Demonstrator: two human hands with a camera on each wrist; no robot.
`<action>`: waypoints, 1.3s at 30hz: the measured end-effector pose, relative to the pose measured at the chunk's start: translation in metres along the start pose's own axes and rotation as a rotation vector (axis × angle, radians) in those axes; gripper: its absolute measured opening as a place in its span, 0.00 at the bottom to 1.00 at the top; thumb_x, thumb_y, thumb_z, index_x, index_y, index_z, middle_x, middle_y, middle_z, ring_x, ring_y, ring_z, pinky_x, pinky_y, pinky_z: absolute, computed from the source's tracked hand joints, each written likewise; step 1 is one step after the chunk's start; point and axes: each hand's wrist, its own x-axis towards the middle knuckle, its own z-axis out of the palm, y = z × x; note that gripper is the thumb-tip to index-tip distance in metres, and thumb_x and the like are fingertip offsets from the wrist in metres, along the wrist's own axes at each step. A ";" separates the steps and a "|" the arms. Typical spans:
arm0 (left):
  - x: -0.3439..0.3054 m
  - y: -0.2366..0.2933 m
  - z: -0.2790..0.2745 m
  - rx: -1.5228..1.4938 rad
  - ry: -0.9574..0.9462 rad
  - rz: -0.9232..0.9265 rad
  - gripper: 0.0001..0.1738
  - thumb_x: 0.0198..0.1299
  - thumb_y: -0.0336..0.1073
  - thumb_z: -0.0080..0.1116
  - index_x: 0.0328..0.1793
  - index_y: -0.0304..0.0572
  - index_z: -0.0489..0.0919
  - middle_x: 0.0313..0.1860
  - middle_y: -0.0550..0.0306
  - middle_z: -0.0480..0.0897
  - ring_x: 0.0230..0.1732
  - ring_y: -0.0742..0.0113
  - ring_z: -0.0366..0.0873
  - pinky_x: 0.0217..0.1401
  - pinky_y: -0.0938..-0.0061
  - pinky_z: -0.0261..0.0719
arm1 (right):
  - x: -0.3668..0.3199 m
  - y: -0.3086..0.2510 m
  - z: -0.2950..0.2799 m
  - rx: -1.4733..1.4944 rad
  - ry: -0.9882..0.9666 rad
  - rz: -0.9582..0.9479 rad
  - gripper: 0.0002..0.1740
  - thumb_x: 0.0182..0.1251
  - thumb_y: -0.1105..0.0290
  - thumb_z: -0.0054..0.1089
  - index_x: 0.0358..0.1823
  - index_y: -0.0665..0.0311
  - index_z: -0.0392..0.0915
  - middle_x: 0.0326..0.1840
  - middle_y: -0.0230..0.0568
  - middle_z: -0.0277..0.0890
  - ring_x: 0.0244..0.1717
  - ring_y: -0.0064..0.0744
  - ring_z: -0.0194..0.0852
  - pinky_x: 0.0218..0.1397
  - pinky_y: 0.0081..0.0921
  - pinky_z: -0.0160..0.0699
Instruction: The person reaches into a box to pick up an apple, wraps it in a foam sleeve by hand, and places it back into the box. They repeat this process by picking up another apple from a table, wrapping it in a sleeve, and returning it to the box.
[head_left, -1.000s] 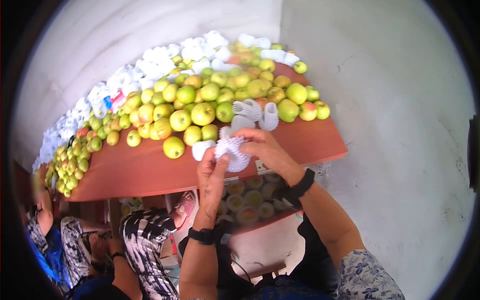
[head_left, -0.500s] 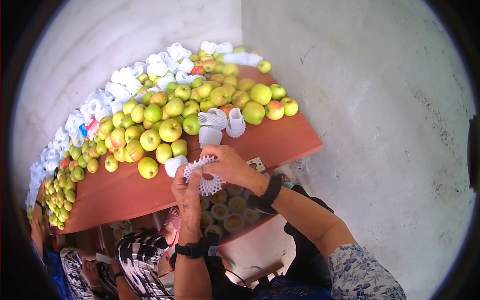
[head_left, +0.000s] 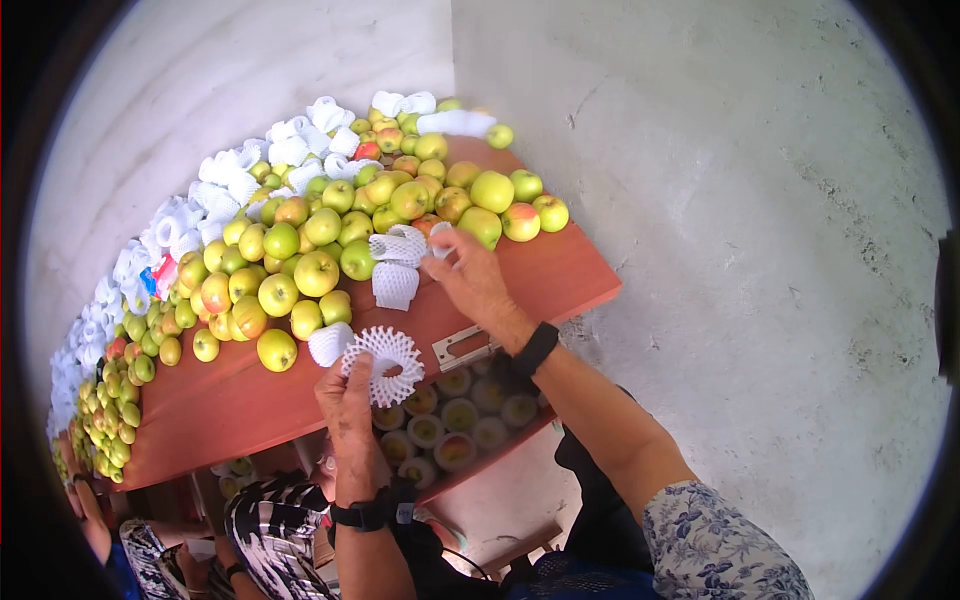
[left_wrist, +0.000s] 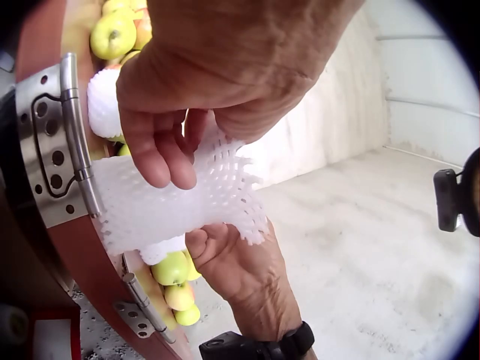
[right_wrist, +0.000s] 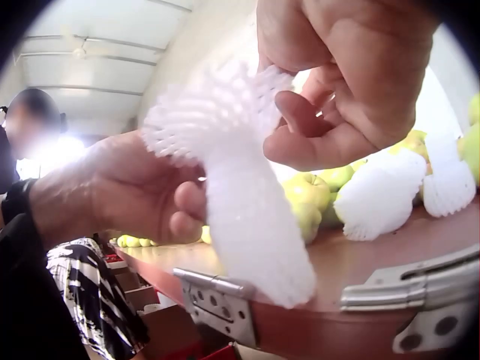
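Note:
My left hand (head_left: 347, 405) pinches a white foam net sleeve (head_left: 398, 352) by its edge, in front of the table's near edge. The sleeve's flared, lacy end spreads wide in the right wrist view, with its narrower tube (right_wrist: 259, 225) hanging below. My right hand (head_left: 472, 280) is apart from that sleeve in the head view, fingers loosely bent, right at another foam sleeve (head_left: 441, 240) that it partly hides. Two more foam sleeves, an upper one (head_left: 398, 245) and a lower one (head_left: 395, 287), lie beside its fingertips. A small foam sleeve (head_left: 330, 343) sits just behind my left hand.
Green-yellow apples (head_left: 315, 272) heap along the red-brown table (head_left: 230, 400), backed by many white foam sleeves (head_left: 225, 185). Below the table edge stand several sleeved apples (head_left: 457, 450). A metal latch plate (head_left: 463, 347) is on the edge. Another person's patterned trousers (head_left: 275, 525) show at left.
Both hands were on the foam sleeve, spreading its end. My right hand has let go and moved up and away to the sleeves by the apples. The head view has swung right.

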 end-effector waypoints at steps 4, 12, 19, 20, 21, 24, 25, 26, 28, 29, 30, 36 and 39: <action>-0.009 0.023 -0.001 0.060 0.068 0.009 0.14 0.66 0.37 0.56 0.47 0.31 0.83 0.37 0.57 0.85 0.35 0.73 0.81 0.40 0.77 0.80 | 0.015 0.031 -0.019 -0.518 0.372 -0.417 0.16 0.57 0.73 0.60 0.49 0.65 0.76 0.50 0.52 0.75 0.52 0.56 0.72 0.54 0.44 0.75; -0.013 0.032 0.009 -0.052 0.087 -0.007 0.14 0.69 0.37 0.55 0.43 0.31 0.84 0.35 0.59 0.86 0.34 0.76 0.81 0.41 0.78 0.79 | 0.028 0.068 -0.041 -0.845 0.214 -0.533 0.14 0.53 0.79 0.55 0.44 0.65 0.76 0.45 0.47 0.73 0.51 0.52 0.72 0.53 0.43 0.73; -0.010 0.015 0.011 -0.079 0.066 -0.019 0.13 0.68 0.36 0.57 0.45 0.31 0.84 0.36 0.60 0.85 0.35 0.78 0.80 0.40 0.80 0.78 | 0.031 0.069 -0.047 -0.965 0.225 -0.621 0.19 0.52 0.78 0.59 0.48 0.65 0.76 0.46 0.48 0.74 0.48 0.49 0.74 0.51 0.41 0.74; -0.009 0.015 0.012 -0.079 0.057 -0.010 0.12 0.68 0.35 0.57 0.45 0.31 0.84 0.36 0.60 0.85 0.35 0.78 0.80 0.40 0.80 0.78 | 0.031 0.071 -0.048 -0.964 0.224 -0.620 0.19 0.52 0.78 0.59 0.48 0.65 0.76 0.46 0.48 0.74 0.48 0.49 0.74 0.51 0.41 0.74; -0.010 0.014 0.012 -0.080 0.048 0.000 0.12 0.68 0.35 0.57 0.45 0.31 0.84 0.36 0.60 0.85 0.35 0.78 0.80 0.40 0.80 0.78 | 0.031 0.070 -0.049 -0.953 0.206 -0.602 0.20 0.53 0.78 0.59 0.50 0.65 0.76 0.46 0.47 0.74 0.49 0.49 0.74 0.52 0.40 0.74; -0.011 0.016 0.014 -0.103 0.068 0.001 0.12 0.68 0.35 0.57 0.45 0.31 0.84 0.36 0.61 0.85 0.35 0.78 0.79 0.39 0.81 0.78 | 0.029 0.064 -0.051 -0.953 0.186 -0.529 0.21 0.53 0.77 0.60 0.51 0.63 0.76 0.46 0.47 0.74 0.49 0.50 0.74 0.53 0.40 0.74; -0.011 0.015 0.014 -0.101 0.068 0.001 0.12 0.68 0.35 0.57 0.45 0.31 0.84 0.36 0.61 0.85 0.35 0.78 0.79 0.39 0.81 0.78 | 0.028 0.062 -0.051 -0.964 0.185 -0.474 0.21 0.53 0.77 0.60 0.52 0.62 0.76 0.47 0.47 0.74 0.50 0.51 0.73 0.53 0.41 0.74; -0.011 0.015 0.013 -0.090 0.069 0.004 0.12 0.68 0.35 0.57 0.46 0.31 0.84 0.36 0.61 0.85 0.34 0.78 0.79 0.39 0.81 0.78 | 0.027 0.060 -0.051 -0.963 0.187 -0.473 0.21 0.53 0.77 0.60 0.52 0.62 0.76 0.47 0.47 0.74 0.50 0.51 0.73 0.53 0.41 0.74; -0.010 0.014 0.012 -0.076 0.068 0.007 0.12 0.68 0.35 0.57 0.46 0.31 0.84 0.36 0.61 0.86 0.34 0.78 0.79 0.39 0.81 0.78 | 0.026 0.059 -0.052 -0.955 0.190 -0.436 0.21 0.53 0.75 0.63 0.52 0.61 0.76 0.49 0.47 0.73 0.52 0.54 0.72 0.53 0.43 0.75; -0.010 0.013 0.011 -0.065 0.061 0.011 0.12 0.68 0.34 0.57 0.46 0.31 0.84 0.36 0.61 0.86 0.34 0.78 0.79 0.40 0.81 0.78 | 0.026 0.059 -0.052 -0.954 0.192 -0.435 0.21 0.53 0.75 0.63 0.52 0.61 0.76 0.49 0.47 0.73 0.52 0.54 0.72 0.53 0.43 0.75; -0.010 0.012 0.011 -0.055 0.056 0.014 0.12 0.68 0.34 0.57 0.46 0.31 0.84 0.36 0.60 0.86 0.34 0.78 0.79 0.40 0.81 0.78 | 0.026 0.059 -0.052 -0.941 0.201 -0.441 0.22 0.52 0.75 0.65 0.52 0.60 0.76 0.50 0.47 0.72 0.52 0.54 0.71 0.53 0.43 0.75; -0.011 0.014 0.012 -0.039 0.041 0.026 0.12 0.68 0.34 0.57 0.45 0.32 0.84 0.36 0.61 0.86 0.35 0.78 0.79 0.40 0.80 0.78 | 0.024 0.058 -0.052 -0.876 0.162 -0.379 0.26 0.52 0.73 0.68 0.54 0.57 0.72 0.51 0.47 0.71 0.55 0.54 0.70 0.53 0.45 0.76; -0.011 0.014 0.014 -0.051 0.033 0.013 0.12 0.67 0.35 0.58 0.44 0.32 0.85 0.35 0.62 0.85 0.35 0.78 0.79 0.40 0.80 0.77 | 0.021 0.053 -0.051 -0.823 0.120 -0.342 0.25 0.53 0.71 0.68 0.54 0.56 0.71 0.51 0.46 0.72 0.56 0.53 0.70 0.53 0.45 0.76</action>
